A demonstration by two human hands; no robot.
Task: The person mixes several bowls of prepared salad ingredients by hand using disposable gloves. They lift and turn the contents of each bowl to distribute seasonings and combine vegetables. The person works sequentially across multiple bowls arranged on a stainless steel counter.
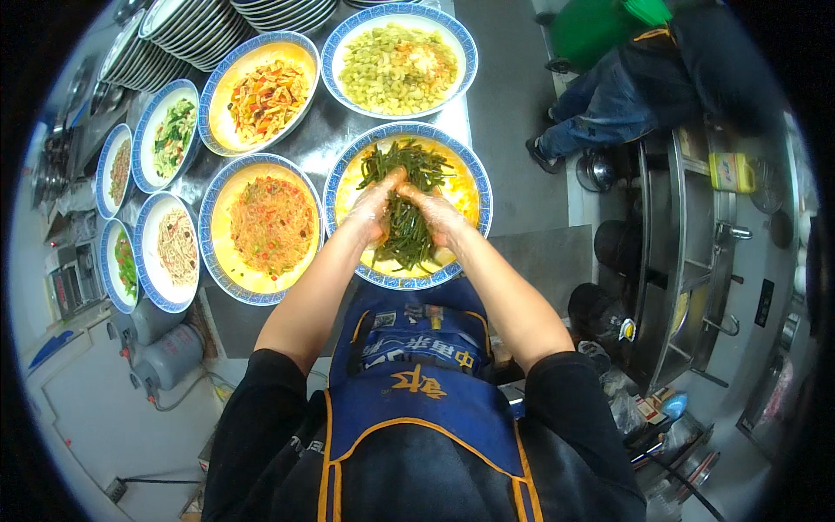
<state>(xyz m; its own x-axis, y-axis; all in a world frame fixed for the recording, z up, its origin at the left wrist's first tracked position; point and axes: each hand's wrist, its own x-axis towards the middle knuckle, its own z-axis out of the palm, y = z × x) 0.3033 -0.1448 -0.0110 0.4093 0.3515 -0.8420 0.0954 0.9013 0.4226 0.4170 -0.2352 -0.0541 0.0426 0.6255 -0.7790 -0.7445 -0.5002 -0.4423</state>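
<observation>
My left hand point(370, 212) and my right hand point(433, 212) seem to wear thin clear gloves. They press from both sides on a heap of dark green vegetable strips point(408, 245), possibly seaweed, with fingertips almost meeting above it. The heap lies in a large bowl with a blue patterned rim point(484, 196), right in front of my apron. Yellowish light or liquid shows on the bowl's inside. Just left stands a bowl of glass noodles point(271, 225) with red and green bits. Beyond my hands sits a bowl of chopped pale green vegetable point(398, 62).
Several more filled bowls stand to the left, among them mixed strips point(267, 98) and pale shreds point(177, 248). Stacked plates point(192, 29) rise at the far left. A person point(613, 98) stands near a green bin point(587, 29), by a metal sink unit point(678, 261). Grey cylinders point(169, 355) stand lower left.
</observation>
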